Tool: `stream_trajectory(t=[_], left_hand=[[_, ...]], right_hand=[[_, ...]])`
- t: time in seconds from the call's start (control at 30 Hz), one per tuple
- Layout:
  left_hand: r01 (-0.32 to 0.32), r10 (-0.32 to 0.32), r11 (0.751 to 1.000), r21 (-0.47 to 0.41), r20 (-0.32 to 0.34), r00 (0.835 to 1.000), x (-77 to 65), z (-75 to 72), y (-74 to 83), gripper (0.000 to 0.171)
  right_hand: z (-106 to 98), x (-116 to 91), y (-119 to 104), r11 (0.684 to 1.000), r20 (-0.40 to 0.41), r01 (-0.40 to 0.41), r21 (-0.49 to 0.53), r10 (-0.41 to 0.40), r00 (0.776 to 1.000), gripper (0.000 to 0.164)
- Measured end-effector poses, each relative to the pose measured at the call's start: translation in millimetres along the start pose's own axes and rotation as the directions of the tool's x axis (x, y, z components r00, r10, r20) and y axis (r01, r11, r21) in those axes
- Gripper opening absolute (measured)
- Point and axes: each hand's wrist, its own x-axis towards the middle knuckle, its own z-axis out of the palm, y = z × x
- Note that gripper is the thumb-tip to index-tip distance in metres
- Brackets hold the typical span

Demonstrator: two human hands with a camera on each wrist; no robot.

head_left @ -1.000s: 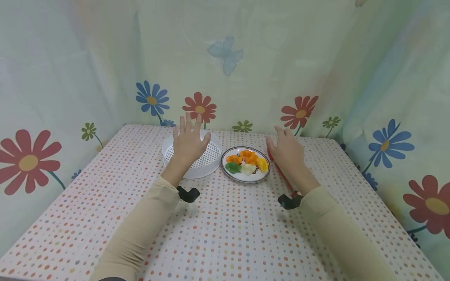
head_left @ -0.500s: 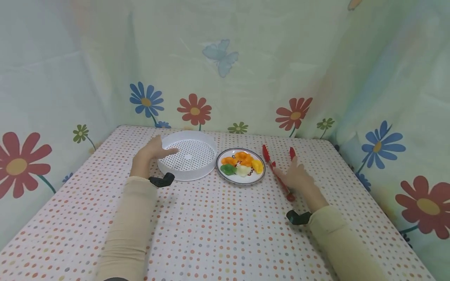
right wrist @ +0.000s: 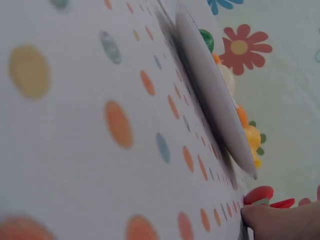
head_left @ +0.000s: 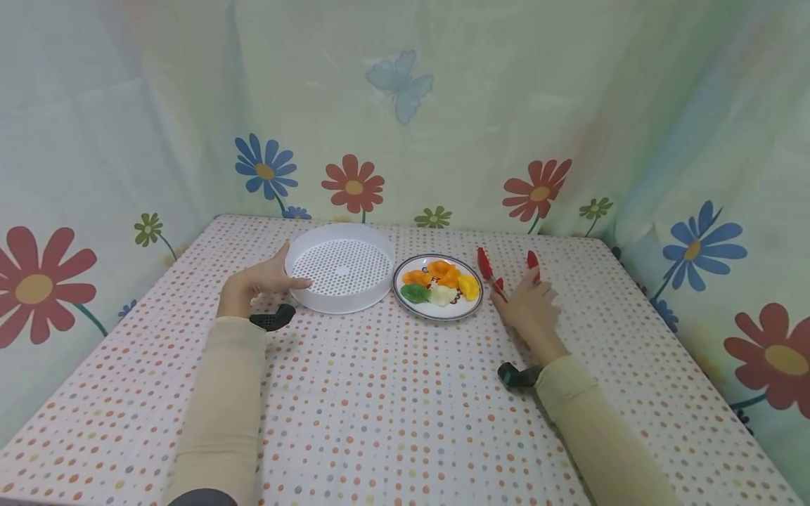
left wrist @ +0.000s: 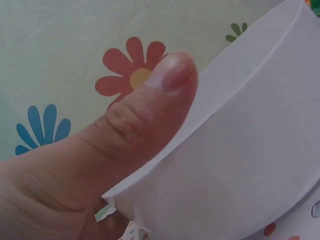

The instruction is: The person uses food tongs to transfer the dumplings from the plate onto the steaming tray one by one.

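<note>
My left hand (head_left: 267, 277) holds the left side of a round white sieve (head_left: 342, 303) with a perforated bottom. In the left wrist view its thumb (left wrist: 145, 110) lies over the rim of the sieve (left wrist: 225, 165), and the other fingers are mostly hidden outside the wall. On the right, my right hand (head_left: 533, 306) grips a pair of red-tipped tongs (head_left: 484, 264) lying with spread arms; the palm covers their handle end. The right wrist view shows the thumb (right wrist: 280, 222) against the tongs (right wrist: 260, 194), low at the right.
Between the hands stands a dark-rimmed white plate (head_left: 436, 317) bearing several shiny, lumpy food-like pieces (head_left: 443, 273) in orange, yellow, green and white. A dotted cloth covers the table (head_left: 380, 422). A flower-printed curtain (head_left: 493, 91) closes off the back and sides.
From above the sieve, my left hand has moved left and down onto its rim. My right hand has come down over the tongs and now grips them.
</note>
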Motion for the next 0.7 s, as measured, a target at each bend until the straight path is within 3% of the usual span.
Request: stream_trajectory(t=[0.17, 0.27, 0.37, 0.47, 0.57, 0.63, 0.7], left_hand=[[0.031, -0.031, 0.999, -0.009, 0.016, 0.999, -1.5, -1.2, 0.5, 0.120], [0.040, -0.040, 0.999, 0.002, 0.014, 0.999, -0.3, -0.3, 2.9, 0.121], [0.044, -0.044, 0.999, 0.004, 0.021, 0.999, 0.5, 0.2, 5.6, 0.123], [0.057, -0.057, 0.998, 0.019, 0.021, 0.998, 0.2, -1.0, 5.2, 0.123], [0.056, -0.057, 0.998, 0.023, 0.014, 0.998, -1.3, -2.2, 2.9, 0.122], [0.048, -0.048, 0.999, 0.016, 0.012, 0.999, -2.0, -2.1, 1.4, 0.121], [0.041, -0.041, 0.999, -0.003, 0.013, 0.999, -2.4, -1.3, 0.8, 0.120]], right_hand=[[-4.2, 9.4, 7.3, 0.998, -0.018, 0.036, 0.052, -0.035, 0.999, 0.108], [-20.2, 11.6, 14.6, 0.978, 0.055, 0.083, 0.191, -0.095, 0.994, 0.112], [-42.7, 9.9, 18.4, 0.937, 0.089, 0.109, 0.331, -0.146, 0.985, 0.117], [-64.5, 8.0, 13.3, 0.900, 0.016, 0.189, 0.393, -0.212, 0.977, 0.113], [-82.2, 5.9, 2.5, 0.863, -0.071, 0.274, 0.425, -0.270, 0.960, 0.097], [-89.9, 4.2, -4.6, 0.850, -0.081, 0.308, 0.427, -0.303, 0.949, 0.089], [-94.0, 2.4, -9.6, 0.857, -0.052, 0.325, 0.399, -0.333, 0.942, 0.086]])
